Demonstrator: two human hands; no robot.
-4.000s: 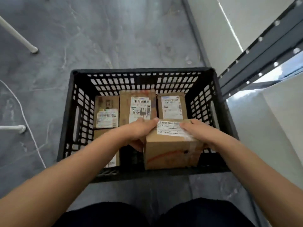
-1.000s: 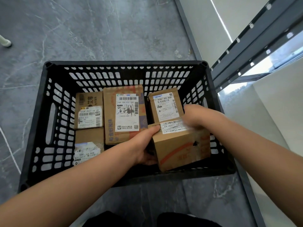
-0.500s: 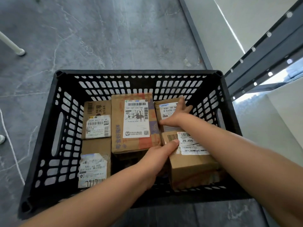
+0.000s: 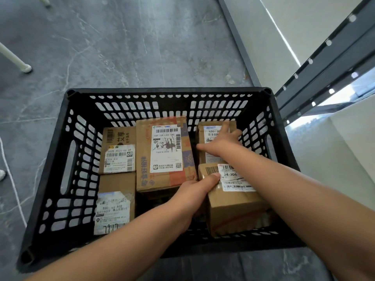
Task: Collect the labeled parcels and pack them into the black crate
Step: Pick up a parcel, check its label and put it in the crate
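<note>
A: Where was the J4-J06 parcel [image 4: 233,207]?
B: Down in the black crate's [image 4: 166,90] near-right corner, no longer held tilted. Left hand [image 4: 194,191] gripped its side, thumb on top. Right hand [image 4: 221,141] had let go and lay spread flat on the far-right parcel [image 4: 209,157].
A: Meaning?
B: Fifth parcel probably seated.

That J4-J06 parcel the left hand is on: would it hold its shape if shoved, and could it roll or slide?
The J4-J06 parcel is square-edged taped cardboard, so it is probably stiff. The left hand grips it alone, so it is likely fairly light. Its flat faces suggest it would slide, not roll.
</note>
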